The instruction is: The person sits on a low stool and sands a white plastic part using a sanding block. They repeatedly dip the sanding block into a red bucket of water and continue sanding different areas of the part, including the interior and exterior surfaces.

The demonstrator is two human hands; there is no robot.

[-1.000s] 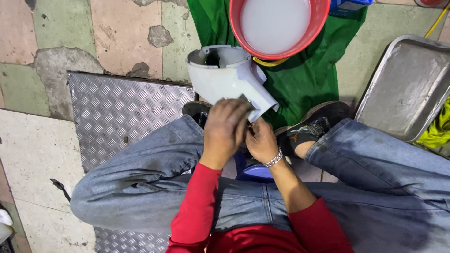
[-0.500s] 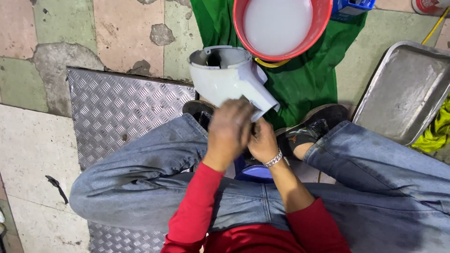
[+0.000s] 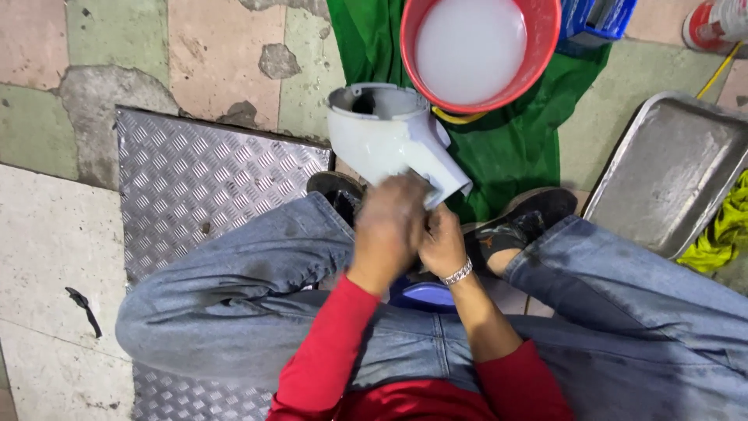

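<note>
A seated person is seen from above, knees spread, in blue jeans and red sleeves. A white plastic housing [image 3: 393, 140], shaped like a round cup with a slanted spout, is held over the floor between the knees, its open round end turned away from the body and its spout end pointed toward the hands. The left hand [image 3: 389, 228] is blurred; its fingers appear curled over the spout end of the housing, though the exact grip cannot be told. The right hand [image 3: 442, 243], with a metal bracelet at the wrist, is pressed against the left hand just below the spout, fingers bent inward; whether they clasp the housing cannot be told. Just beyond the housing a red basin [image 3: 481, 53] filled with milky white liquid is set on a green cloth [image 3: 514, 152] spread on the floor. A ridged metal plate [image 3: 210, 187] is laid on the floor under the left leg. Toward the right edge of the floor a shallow metal tray [image 3: 670, 171] is seen, with a yellow cloth [image 3: 725, 226] just beside it. Black shoes [image 3: 530, 222] are visible under the knees.
</note>
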